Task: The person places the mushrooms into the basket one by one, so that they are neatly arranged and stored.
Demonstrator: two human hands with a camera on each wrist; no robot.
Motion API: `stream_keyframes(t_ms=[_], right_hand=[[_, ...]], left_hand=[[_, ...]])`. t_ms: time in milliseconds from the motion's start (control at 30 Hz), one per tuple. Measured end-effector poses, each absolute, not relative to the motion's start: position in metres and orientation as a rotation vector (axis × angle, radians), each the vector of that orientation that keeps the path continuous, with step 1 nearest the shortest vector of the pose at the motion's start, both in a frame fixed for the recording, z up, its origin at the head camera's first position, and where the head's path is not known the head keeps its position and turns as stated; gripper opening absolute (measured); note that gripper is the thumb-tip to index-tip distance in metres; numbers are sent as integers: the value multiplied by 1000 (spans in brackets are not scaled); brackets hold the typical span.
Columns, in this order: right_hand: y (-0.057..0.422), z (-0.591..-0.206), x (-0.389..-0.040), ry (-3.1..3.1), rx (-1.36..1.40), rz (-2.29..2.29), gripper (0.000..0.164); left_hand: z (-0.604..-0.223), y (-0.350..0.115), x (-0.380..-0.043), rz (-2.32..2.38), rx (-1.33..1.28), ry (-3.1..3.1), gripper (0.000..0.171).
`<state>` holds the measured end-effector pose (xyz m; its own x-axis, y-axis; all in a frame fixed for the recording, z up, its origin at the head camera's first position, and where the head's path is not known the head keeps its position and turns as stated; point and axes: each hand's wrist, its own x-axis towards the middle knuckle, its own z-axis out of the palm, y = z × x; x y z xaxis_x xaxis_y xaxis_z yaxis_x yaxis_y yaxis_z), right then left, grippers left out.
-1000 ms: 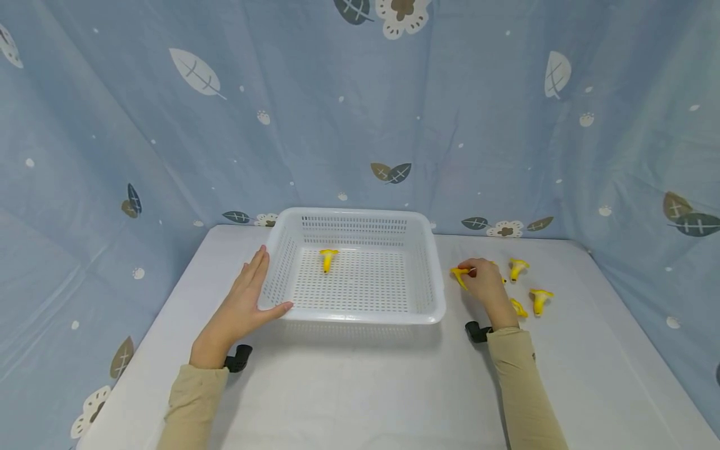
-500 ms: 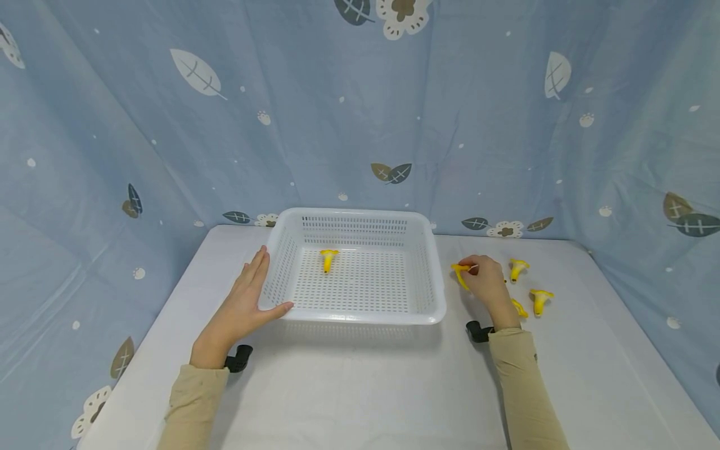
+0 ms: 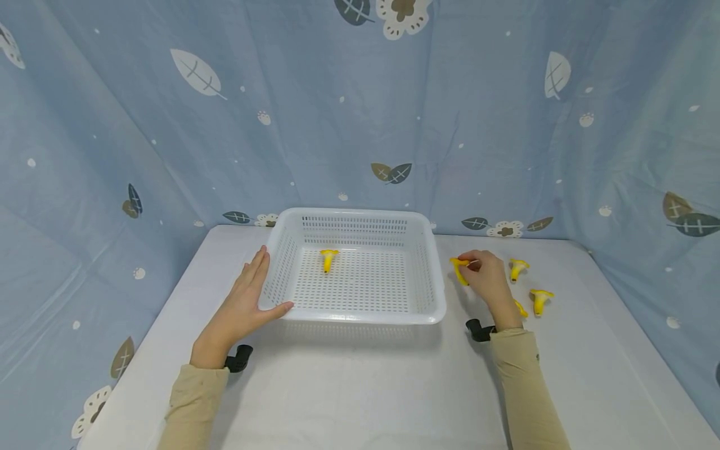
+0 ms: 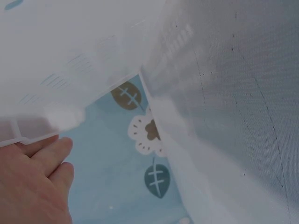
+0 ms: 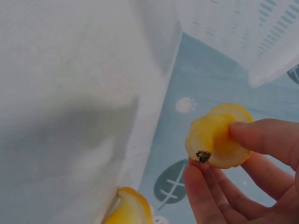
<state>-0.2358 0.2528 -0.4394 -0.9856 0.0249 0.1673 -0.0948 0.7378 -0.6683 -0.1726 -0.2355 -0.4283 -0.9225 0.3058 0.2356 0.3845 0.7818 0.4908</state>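
Note:
A white plastic basket [image 3: 360, 317] stands mid-table. Inside it, left of centre, lies a yellow chanterelle-like mushroom [image 3: 328, 260]. My left hand [image 3: 236, 312] rests against the basket's left side, fingers straight and thumb on the front rim; in the left wrist view, part of the hand [image 4: 39, 184] shows beneath the rim. My right hand [image 3: 490, 284], right of the basket, pinches another yellow mushroom [image 3: 458, 270] above the table. In the right wrist view, the held mushroom [image 5: 215, 135] shows a dark stem end, with thumb and fingertips on it.
To the right of my right hand lie more yellow mushrooms: one at the back [image 3: 518, 269], one farther right [image 3: 540, 300], and one partly covered by my wrist [image 3: 521, 307]. A white cloth [image 3: 349, 387] covers the table. Behind hangs a blue patterned curtain [image 3: 315, 125].
My right hand has risen slightly in the head view, bringing the pinched mushroom with it. A bit of yellow beside that hand has gone from sight. Left hand and basket have stayed still.

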Motion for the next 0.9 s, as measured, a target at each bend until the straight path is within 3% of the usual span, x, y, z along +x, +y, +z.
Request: stream_keyframes(t_ms=[900], right_hand=[[234, -405, -219, -2562, 180, 1100, 22]], left_hand=[[-429, -236, -173, -843, -544, -2830, 114]])
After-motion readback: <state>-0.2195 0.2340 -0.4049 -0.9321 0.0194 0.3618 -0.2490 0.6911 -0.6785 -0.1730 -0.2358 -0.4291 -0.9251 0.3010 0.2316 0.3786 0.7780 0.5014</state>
